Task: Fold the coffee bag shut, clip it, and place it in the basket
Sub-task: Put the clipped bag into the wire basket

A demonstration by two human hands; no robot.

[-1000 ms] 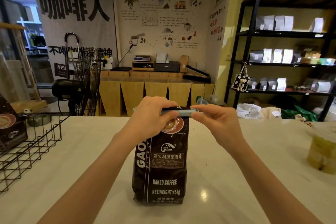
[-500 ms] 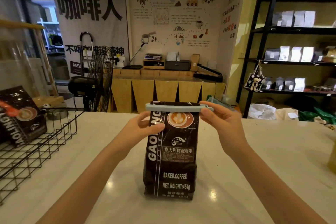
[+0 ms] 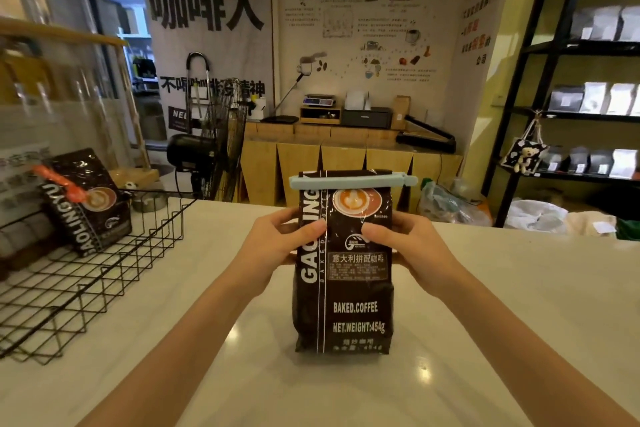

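Observation:
A dark brown coffee bag (image 3: pixel 349 302) stands upright on the white counter (image 3: pixel 502 322) in front of me. A pale blue clip (image 3: pixel 351 181) is clamped across its folded top. My left hand (image 3: pixel 280 243) grips the bag's left side and my right hand (image 3: pixel 408 243) grips its right side, both just below the clip with thumbs on the front. The black wire basket (image 3: pixel 86 288) sits at the left end of the counter.
Another coffee bag (image 3: pixel 93 204) with an orange clip (image 3: pixel 60 184) leans inside the basket. A black fan (image 3: pixel 211 146) stands behind the counter. Shelves (image 3: pixel 571 107) with bags are at the right.
Both hands have dropped from the clip's ends to the bag's sides. The clip now stays shut on the folded top. The view has turned left, showing more of the basket.

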